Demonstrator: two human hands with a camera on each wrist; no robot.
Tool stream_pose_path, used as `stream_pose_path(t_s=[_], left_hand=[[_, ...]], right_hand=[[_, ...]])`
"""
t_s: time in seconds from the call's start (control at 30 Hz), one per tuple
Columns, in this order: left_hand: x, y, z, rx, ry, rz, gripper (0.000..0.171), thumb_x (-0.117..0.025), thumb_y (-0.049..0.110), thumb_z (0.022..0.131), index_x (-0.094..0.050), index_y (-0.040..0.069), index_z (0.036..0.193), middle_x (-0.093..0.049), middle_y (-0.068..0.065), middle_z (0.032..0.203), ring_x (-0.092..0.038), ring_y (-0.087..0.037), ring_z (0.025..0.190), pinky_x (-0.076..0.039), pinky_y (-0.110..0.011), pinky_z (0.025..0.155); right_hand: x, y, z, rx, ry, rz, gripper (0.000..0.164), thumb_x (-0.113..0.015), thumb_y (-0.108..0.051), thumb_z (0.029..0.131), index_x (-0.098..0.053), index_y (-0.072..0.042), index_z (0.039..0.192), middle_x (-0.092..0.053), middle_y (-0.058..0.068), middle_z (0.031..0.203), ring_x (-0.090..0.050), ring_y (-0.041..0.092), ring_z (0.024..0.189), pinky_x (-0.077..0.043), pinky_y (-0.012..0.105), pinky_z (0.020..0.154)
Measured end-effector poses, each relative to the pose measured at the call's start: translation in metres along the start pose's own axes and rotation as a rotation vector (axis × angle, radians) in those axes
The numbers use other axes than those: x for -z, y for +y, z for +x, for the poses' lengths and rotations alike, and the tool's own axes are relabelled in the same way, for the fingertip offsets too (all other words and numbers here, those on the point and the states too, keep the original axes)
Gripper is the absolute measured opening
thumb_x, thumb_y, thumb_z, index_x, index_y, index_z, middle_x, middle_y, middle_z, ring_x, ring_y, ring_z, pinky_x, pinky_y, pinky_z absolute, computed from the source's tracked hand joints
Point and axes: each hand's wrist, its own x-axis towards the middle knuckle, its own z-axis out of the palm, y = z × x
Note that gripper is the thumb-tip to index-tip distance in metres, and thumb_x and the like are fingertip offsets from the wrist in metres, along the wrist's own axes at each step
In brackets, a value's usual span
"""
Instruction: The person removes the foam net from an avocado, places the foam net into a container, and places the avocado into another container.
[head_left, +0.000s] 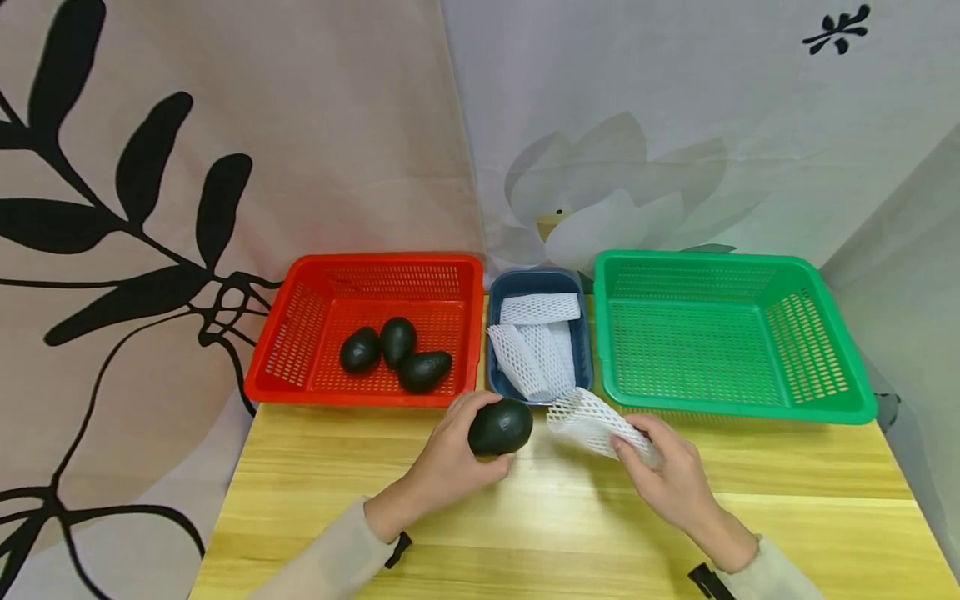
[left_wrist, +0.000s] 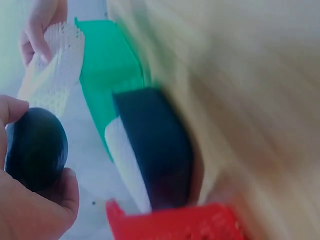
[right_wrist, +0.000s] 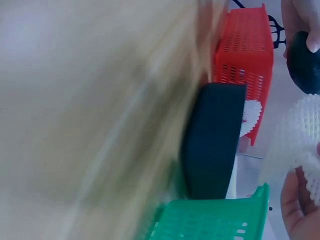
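Observation:
My left hand (head_left: 447,467) grips a dark green avocado (head_left: 500,427) between thumb and fingers, above the table in front of the small blue basket. My right hand (head_left: 670,475) pinches a white foam net sleeve (head_left: 592,423) by its right end. The sleeve's other end points toward the avocado, with a small gap between them. The left wrist view shows the same avocado (left_wrist: 37,149) in the left hand, the sleeve (left_wrist: 57,65) beyond it. In the right wrist view the sleeve (right_wrist: 295,135) is partly cut off at the frame's edge.
A red basket (head_left: 300,397) at the left holds 3 avocados (head_left: 398,341). The blue basket (head_left: 494,367) in the middle holds several foam net sleeves (head_left: 540,308). At the right stands a green basket (head_left: 738,407). All rest on a wooden table (head_left: 525,533) before a patterned curtain.

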Motion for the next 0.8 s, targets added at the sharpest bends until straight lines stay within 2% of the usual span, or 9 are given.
stream_pose_path(t_s=[0.2, 0.4, 0.6, 0.8], left_hand=[[0.027, -0.002, 0.011, -0.020, 0.060, 0.055, 0.074, -0.079, 0.017, 0.070, -0.045, 0.017, 0.137, -0.046, -0.001, 0.133, -0.045, -0.018, 0.117, -0.044, -0.043, 0.092], [0.049, -0.010, 0.025, -0.004, 0.122, 0.075, 0.071, -0.079, 0.017, 0.071, -0.049, 0.020, 0.135, -0.046, 0.001, 0.131, -0.047, -0.016, 0.113, -0.044, -0.042, 0.091], [0.064, -0.022, 0.039, 0.041, 0.147, 0.114, 0.067, -0.080, 0.022, 0.072, -0.050, 0.022, 0.132, -0.047, 0.007, 0.128, -0.049, -0.011, 0.108, -0.045, -0.040, 0.087], [0.073, -0.036, 0.054, 0.125, 0.119, 0.151, 0.066, -0.079, 0.025, 0.073, -0.049, 0.021, 0.131, -0.049, 0.006, 0.126, -0.050, -0.013, 0.106, -0.046, -0.041, 0.086]], right_hand=[[-0.010, -0.007, 0.018, 0.027, 0.078, -0.010, 0.033, -0.074, 0.006, 0.064, -0.066, 0.004, 0.096, -0.066, 0.012, 0.091, -0.059, 0.014, 0.077, -0.045, 0.015, 0.069], [-0.021, -0.012, 0.037, 0.032, 0.158, -0.015, 0.029, -0.075, 0.008, 0.063, -0.066, 0.003, 0.090, -0.066, 0.013, 0.090, -0.059, 0.017, 0.077, -0.044, 0.016, 0.068], [-0.032, -0.014, 0.056, 0.042, 0.212, -0.009, 0.022, -0.073, 0.007, 0.066, -0.066, 0.004, 0.087, -0.065, 0.013, 0.088, -0.058, 0.019, 0.074, -0.045, 0.016, 0.069], [-0.038, -0.018, 0.076, 0.077, 0.260, -0.059, 0.016, -0.070, 0.004, 0.069, -0.066, 0.005, 0.085, -0.064, 0.014, 0.085, -0.059, 0.024, 0.073, -0.048, 0.025, 0.066]])
